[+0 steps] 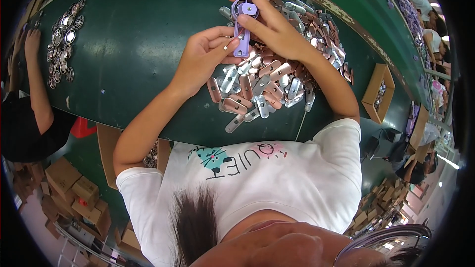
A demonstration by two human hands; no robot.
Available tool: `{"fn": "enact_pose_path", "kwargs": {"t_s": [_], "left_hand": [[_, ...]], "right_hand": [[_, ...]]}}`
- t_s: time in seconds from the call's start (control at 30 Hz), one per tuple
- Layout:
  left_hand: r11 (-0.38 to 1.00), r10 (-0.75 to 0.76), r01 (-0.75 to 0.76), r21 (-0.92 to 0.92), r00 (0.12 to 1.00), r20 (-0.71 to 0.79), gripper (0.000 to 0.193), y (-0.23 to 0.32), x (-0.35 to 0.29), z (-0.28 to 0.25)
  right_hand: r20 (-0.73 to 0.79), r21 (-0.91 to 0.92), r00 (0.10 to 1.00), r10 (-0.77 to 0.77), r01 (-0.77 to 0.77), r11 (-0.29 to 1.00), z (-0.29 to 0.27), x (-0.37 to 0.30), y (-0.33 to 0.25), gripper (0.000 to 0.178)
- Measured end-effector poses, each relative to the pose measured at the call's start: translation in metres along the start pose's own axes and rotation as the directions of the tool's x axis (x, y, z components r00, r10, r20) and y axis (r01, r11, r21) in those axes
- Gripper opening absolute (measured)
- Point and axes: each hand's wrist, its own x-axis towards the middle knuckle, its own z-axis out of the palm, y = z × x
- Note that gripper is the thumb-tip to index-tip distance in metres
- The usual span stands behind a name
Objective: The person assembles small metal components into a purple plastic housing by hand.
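A purple plastic housing (241, 44) with a round ring-shaped head and a long straight handle is held up over the green table. My right hand (274, 29) grips it at the round head, thumb across the front. Lower down, my left hand (200, 57) has its fingers closed around the handle's side and end. A tiny bright piece (225, 47) shows at the left thumb tip; what it is I cannot make out. Small metal bits sit inside the handle. Just below and right of my hands lies a heap of oblong silver and pinkish metal plates (269, 81).
At the table's left lie several round shiny metal rings (62, 39), near another person's arm (37, 74). An open cardboard box (378, 91) with small parts stands at the right. Under the near table edge is another cardboard box (109, 153). A green raised ledge (346, 5) runs along the far side.
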Motion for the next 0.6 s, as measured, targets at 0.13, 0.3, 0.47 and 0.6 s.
{"fn": "enact_pose_path", "kwargs": {"t_s": [0.13,0.3,0.47,0.6], "left_hand": [[0.998,0.022,-0.022,0.052,1.0,0.005,0.031,0.001,0.0,0.001],[0.994,0.033,-0.032,0.101,0.999,-0.001,0.028,0.002,0.0,0.003],[0.946,0.236,-0.222,0.238,0.971,-0.033,0.017,-0.008,0.001,0.004],[0.937,0.252,-0.236,0.257,0.967,-0.033,0.016,-0.008,0.001,0.004]], "right_hand": [[0.081,0.142,0.996,0.029,-0.04,0.989,-0.007,0.002,-0.001,0.039],[0.05,0.34,0.992,0.114,-0.124,0.932,-0.006,0.005,0.002,0.042],[0.077,0.5,0.953,0.291,-0.29,0.816,-0.009,0.003,-0.008,0.035],[0.056,0.521,0.955,0.292,-0.278,0.807,-0.006,0.0,-0.013,0.033]]}}
